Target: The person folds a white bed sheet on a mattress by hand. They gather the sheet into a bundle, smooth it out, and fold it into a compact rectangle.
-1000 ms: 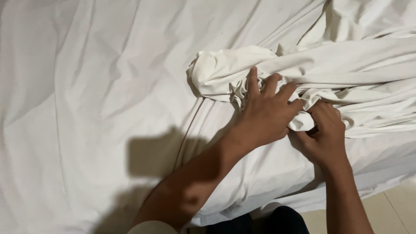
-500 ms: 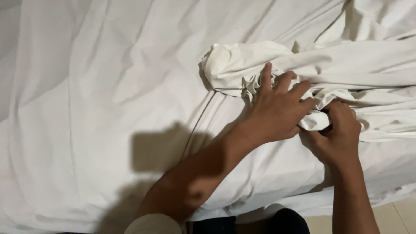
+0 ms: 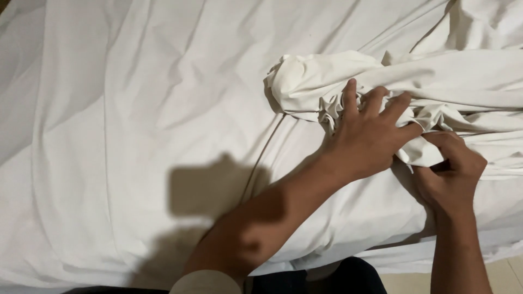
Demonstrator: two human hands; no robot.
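While the fingers [image 3: 376,103] of the left hand [image 3: 366,137] spread wide and press down on the bunched white cloth [image 3: 348,73], they do not close around it; the palm lies flat on the folds. The fingers [image 3: 448,139] of the right hand [image 3: 451,175], just right of the left one, are curled and pinch a small fold of the same cloth between thumb and fingertips. The two hands touch each other at this pinched fold, a little right of the centre of the frame.

The bunched cloth sits in the upper right of the frame. Its gathered, wrinkled end points to the left, and the rest of it runs in long folds to the right edge. It lies on a bed [image 3: 136,109] covered with a white sheet, which fills almost the whole picture and shows soft creases.

The left forearm [image 3: 272,218] crosses from the bottom centre up to the right, and its shadow falls on the sheet at the lower centre. The right forearm [image 3: 460,250] rises from the bottom right corner. At the bottom edge a piece of dark clothing [image 3: 327,277] is visible, and in the lower right corner a small part of a pale floor [image 3: 506,275].
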